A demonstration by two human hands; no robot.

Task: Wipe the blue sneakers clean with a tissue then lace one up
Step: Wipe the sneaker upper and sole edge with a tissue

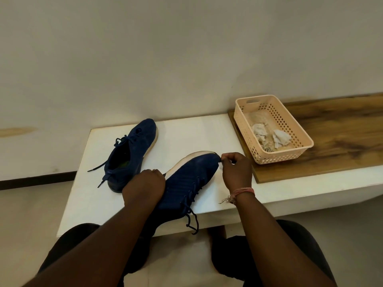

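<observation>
Sitting at the near edge of a low white table (207, 129), a person works on a blue sneaker (186, 181) that lies tilted on its side, so its white sole faces far and left and its toe points to the far right. The left hand (145, 185) lies over the middle of this sneaker, near the sole, with the fingers curled down on it and holding it steady. The right hand (236, 166) is at the toe; its fingertips are pressed together and pinch a small white piece, probably a tissue (220, 163), against the toe tip. I can see only a little of this piece. A pink thread band (242, 192) goes around the right wrist. The dark laces of the held sneaker hang loose over the near edge of the table.

A second blue sneaker (132, 148) rests on the far left part of the table, apart from the first one, with the opening up and its laces spread loose on the table top.

To the right, on a wooden board (331, 141), stands a peach plastic basket (300, 150) with holes in its walls. Inside it lie crumpled used tissues (277, 137).
</observation>
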